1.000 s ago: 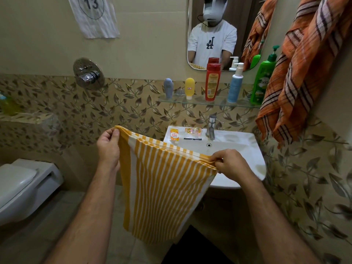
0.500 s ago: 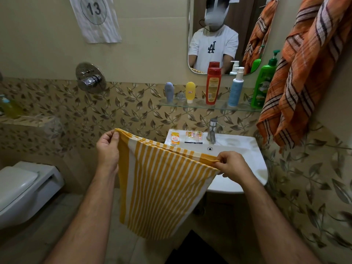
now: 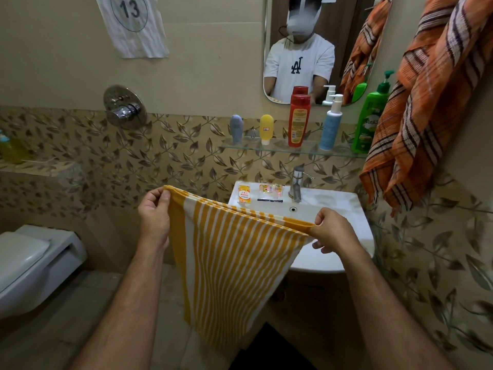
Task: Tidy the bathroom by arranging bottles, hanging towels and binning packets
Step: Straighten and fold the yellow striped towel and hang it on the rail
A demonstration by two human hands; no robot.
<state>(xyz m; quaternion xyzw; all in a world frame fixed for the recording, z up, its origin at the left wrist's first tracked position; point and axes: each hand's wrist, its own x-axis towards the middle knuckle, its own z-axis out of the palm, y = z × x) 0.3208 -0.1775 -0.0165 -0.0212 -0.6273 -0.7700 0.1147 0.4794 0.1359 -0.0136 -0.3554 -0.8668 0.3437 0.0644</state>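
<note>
Yellow and white stripes run down the towel [image 3: 232, 265], which hangs folded in front of the sink [image 3: 338, 206]. The left hand [image 3: 153, 217] pinches its top left corner. The right hand [image 3: 333, 232] pinches its top right corner. The top edge is pulled straight between them, and the rest hangs down toward the floor.

On the far rim of the sink lie an orange packet [image 3: 244, 194], a clear packet [image 3: 270, 188] and a thin black strip [image 3: 270, 200], all left of the tap [image 3: 296, 185].

Above the sink is a glass shelf [image 3: 282, 148]. Five bottles stand on it in a row: a grey tube [image 3: 236, 128], a yellow tube [image 3: 266, 128], a red bottle [image 3: 298, 120], a blue pump bottle [image 3: 330, 124] and a green pump bottle [image 3: 369, 121].

An orange checked towel [image 3: 426, 102] hangs on the right wall, next to the green pump bottle. A mirror [image 3: 314, 49] is above the shelf. On the left are a toilet [image 3: 32, 265], a shiny wall knob [image 3: 124, 108] and a paper [image 3: 132, 22] that says 13.
</note>
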